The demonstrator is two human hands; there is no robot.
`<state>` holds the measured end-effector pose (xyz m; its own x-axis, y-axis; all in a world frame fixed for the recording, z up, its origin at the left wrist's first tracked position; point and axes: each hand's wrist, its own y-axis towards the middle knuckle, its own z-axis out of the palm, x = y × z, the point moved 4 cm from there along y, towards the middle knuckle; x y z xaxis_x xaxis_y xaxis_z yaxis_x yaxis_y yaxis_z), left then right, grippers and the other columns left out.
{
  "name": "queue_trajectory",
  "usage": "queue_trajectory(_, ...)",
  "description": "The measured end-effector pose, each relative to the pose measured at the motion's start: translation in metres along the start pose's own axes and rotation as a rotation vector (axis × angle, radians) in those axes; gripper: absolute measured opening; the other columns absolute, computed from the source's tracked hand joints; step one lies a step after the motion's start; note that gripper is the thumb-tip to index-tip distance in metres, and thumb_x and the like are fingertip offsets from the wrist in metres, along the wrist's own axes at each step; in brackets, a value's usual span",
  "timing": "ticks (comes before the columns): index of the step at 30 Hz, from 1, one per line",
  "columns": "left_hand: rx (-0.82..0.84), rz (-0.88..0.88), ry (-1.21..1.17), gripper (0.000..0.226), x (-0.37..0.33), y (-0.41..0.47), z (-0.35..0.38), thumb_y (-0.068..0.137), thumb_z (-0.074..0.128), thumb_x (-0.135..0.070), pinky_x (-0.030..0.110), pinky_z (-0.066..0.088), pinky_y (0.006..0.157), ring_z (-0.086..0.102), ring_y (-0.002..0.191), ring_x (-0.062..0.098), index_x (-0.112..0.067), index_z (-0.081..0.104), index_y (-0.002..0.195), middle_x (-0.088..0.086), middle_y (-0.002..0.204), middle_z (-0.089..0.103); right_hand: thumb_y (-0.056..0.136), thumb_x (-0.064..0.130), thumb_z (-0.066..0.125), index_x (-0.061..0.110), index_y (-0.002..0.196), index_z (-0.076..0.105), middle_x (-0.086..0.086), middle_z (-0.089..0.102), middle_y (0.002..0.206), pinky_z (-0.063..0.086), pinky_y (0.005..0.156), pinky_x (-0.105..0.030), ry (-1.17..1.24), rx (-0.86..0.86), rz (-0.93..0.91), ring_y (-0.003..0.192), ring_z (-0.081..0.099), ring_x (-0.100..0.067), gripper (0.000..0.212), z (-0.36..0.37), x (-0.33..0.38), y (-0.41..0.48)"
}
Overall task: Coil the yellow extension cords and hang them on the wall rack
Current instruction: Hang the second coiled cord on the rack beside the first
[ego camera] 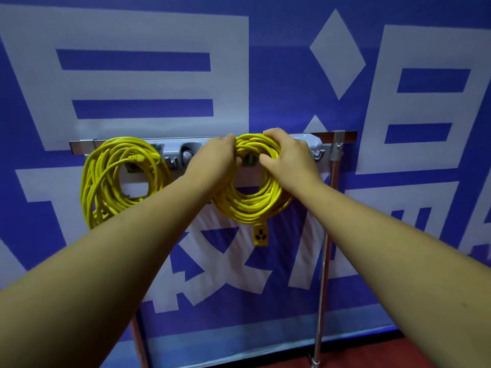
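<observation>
Yellow cord makes up two bundles on the grey rack [174,152], which is fixed across a blue and white banner [265,75]. The left coil [102,181] already hangs from the rack with no hand on it. Its loops are loose and uneven, and its plug [138,158] lies across the top of the ring.

The right coil [249,208] is wound tighter and sits up against the rack, its top level with the rail. The left hand [215,158] has its fingers curled round the upper left of this coil. The right hand [289,155] grips the upper right, fingers over the top and thumb reaching into the opening. Between the two hands, inside the ring, a small grey hook [248,162] shows. I cannot tell whether the cord is resting on it yet or the hands carry the weight. The socket [261,235] dangles free below the bundle, just beside a metal pole [328,235] that runs down to the floor.

By my reading, the task is close to its end. Both cords are coiled and one is hung. The second is at the rack and being seated. What seems left is to settle its top loops fully onto the hook and let go with both hands. Then it is worth seeing that the bundle hangs without slipping or unwinding. No other loose yellow cord is in view, though the floor below is mostly out of frame.
</observation>
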<state>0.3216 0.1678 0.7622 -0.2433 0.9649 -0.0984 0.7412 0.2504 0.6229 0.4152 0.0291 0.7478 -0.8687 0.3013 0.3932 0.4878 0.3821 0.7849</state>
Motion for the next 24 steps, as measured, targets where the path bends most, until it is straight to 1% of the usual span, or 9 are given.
queue_trajectory(2, 0.048, -0.005, 0.088, 0.024, 0.000, 0.004, -0.006, 0.095, 0.058, -0.029, 0.043, 0.046, 0.070, 0.059, 0.097, 0.040, -0.009, 0.053, 0.108, 0.018, 0.102, 0.062, 0.082, 0.030, 0.064, 0.022, 0.134, 0.058, -0.005, 0.066, 0.115, 0.052, 0.089, -0.039, -0.030, -0.004, 0.006, 0.105, 0.062, -0.027, 0.053, 0.002, 0.001, 0.001)
queue_trajectory(6, 0.027, 0.062, 0.337, 0.048, -0.012, 0.000, -0.018, 0.098, 0.054, -0.042, 0.041, 0.042, 0.067, 0.053, 0.114, 0.034, -0.013, 0.049, 0.135, 0.011, 0.123, 0.056, 0.088, 0.034, 0.059, 0.021, 0.141, 0.051, -0.006, 0.054, 0.122, 0.049, 0.085, -0.041, -0.212, 0.044, 0.002, 0.109, 0.057, -0.031, 0.055, 0.002, 0.006, 0.001)
queue_trajectory(7, 0.019, 0.085, 0.345, 0.055, -0.014, -0.003, -0.019, 0.098, 0.052, -0.047, 0.043, 0.045, 0.071, 0.051, 0.118, 0.033, -0.017, 0.043, 0.143, 0.010, 0.128, 0.055, 0.088, 0.036, 0.057, 0.022, 0.138, 0.053, -0.006, 0.056, 0.122, 0.048, 0.083, -0.041, -0.268, 0.056, 0.010, 0.110, 0.057, -0.032, 0.052, 0.001, 0.007, 0.001)
queue_trajectory(9, -0.003, 0.084, 0.259, 0.061, -0.013, -0.008, -0.017, 0.098, 0.046, -0.056, 0.043, 0.049, 0.080, 0.052, 0.120, 0.032, -0.027, 0.035, 0.150, 0.008, 0.130, 0.057, 0.086, 0.039, 0.054, 0.021, 0.121, 0.061, -0.008, 0.062, 0.114, 0.046, 0.074, -0.039, -0.372, 0.060, -0.013, 0.104, 0.060, -0.034, 0.039, 0.000, 0.009, 0.002)
queue_trajectory(11, -0.080, 0.061, 0.168, 0.050, -0.010, -0.011, -0.018, 0.100, 0.042, -0.056, 0.043, 0.052, 0.080, 0.058, 0.113, 0.034, -0.031, 0.048, 0.142, 0.008, 0.120, 0.063, 0.086, 0.039, 0.050, 0.017, 0.109, 0.057, -0.009, 0.066, 0.101, 0.040, 0.066, -0.037, -0.466, 0.046, -0.084, 0.093, 0.063, -0.036, 0.033, 0.001, 0.011, 0.001)
queue_trajectory(14, -0.133, 0.052, 0.125, 0.038, -0.014, -0.008, -0.022, 0.102, 0.044, -0.048, 0.039, 0.049, 0.074, 0.062, 0.105, 0.035, -0.028, 0.063, 0.128, 0.009, 0.107, 0.069, 0.092, 0.041, 0.047, 0.018, 0.127, 0.044, -0.012, 0.068, 0.093, 0.035, 0.061, -0.037, -0.561, 0.018, -0.197, 0.083, 0.065, -0.039, 0.042, 0.001, 0.012, -0.004)
queue_trajectory(16, -0.111, -0.002, 0.019, 0.035, -0.013, -0.003, -0.023, 0.100, 0.050, -0.047, 0.037, 0.048, 0.075, 0.063, 0.105, 0.033, -0.028, 0.067, 0.125, 0.009, 0.107, 0.072, 0.097, 0.049, 0.043, 0.022, 0.125, 0.044, -0.011, 0.068, 0.093, 0.033, 0.059, -0.035, -0.571, -0.004, -0.219, 0.082, 0.065, -0.038, 0.039, -0.001, 0.014, -0.004)
queue_trajectory(19, -0.069, -0.097, -0.196, 0.036, -0.007, 0.002, -0.021, 0.095, 0.059, -0.049, 0.036, 0.050, 0.080, 0.065, 0.103, 0.028, -0.026, 0.069, 0.122, 0.009, 0.105, 0.073, 0.098, 0.053, 0.041, 0.021, 0.108, 0.050, -0.006, 0.064, 0.094, 0.031, 0.059, -0.035, -0.508, -0.041, -0.158, 0.086, 0.064, -0.034, 0.034, -0.002, 0.018, -0.004)
queue_trajectory(24, -0.076, -0.135, -0.230, 0.036, -0.008, 0.005, -0.013, 0.094, 0.062, -0.049, 0.037, 0.052, 0.085, 0.064, 0.105, 0.029, -0.025, 0.069, 0.120, 0.008, 0.108, 0.073, 0.097, 0.044, 0.051, 0.021, 0.094, 0.054, -0.004, 0.064, 0.097, 0.034, 0.065, -0.035, -0.403, -0.103, 0.045, 0.091, 0.062, -0.033, 0.024, 0.002, 0.023, -0.007)
